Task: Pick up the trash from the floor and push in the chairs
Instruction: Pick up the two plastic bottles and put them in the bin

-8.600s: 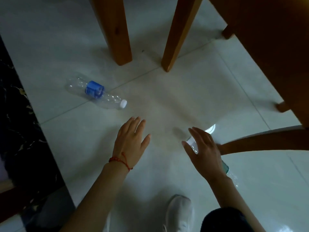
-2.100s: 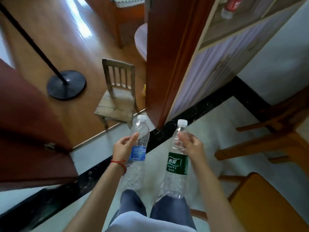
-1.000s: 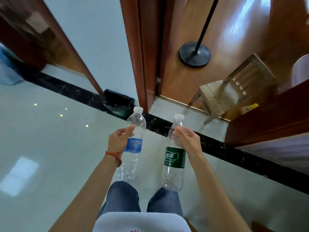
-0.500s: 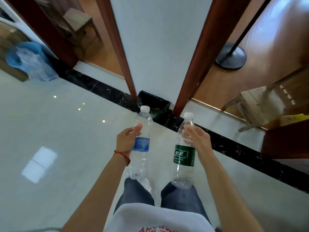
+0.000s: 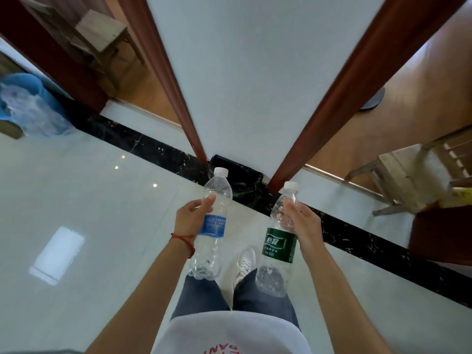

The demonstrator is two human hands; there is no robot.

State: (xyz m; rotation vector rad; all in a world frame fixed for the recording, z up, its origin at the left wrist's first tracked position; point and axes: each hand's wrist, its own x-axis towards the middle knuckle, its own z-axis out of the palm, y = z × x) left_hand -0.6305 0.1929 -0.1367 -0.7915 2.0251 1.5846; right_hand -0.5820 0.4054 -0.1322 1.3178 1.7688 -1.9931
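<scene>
The white floor [image 5: 76, 200] is wide and bare to the left of the grips. Just past them a black strip [image 5: 158, 149] crosses the floor, then a white wall [image 5: 255, 72] stands between two brown door frames. A black bin [image 5: 242, 180] sits at the foot of the wall, just beyond the grips.

The left hand [image 5: 190, 221] is closed around the blue bottle [image 5: 214, 226], held upright. The right hand [image 5: 304, 226] is closed around the green bottle [image 5: 278, 247] near its neck. The bottles are apart, both off the floor.

A pale glossy tiled floor [image 5: 102, 200] bears a black bin [image 5: 237, 178] against the wall.
</scene>
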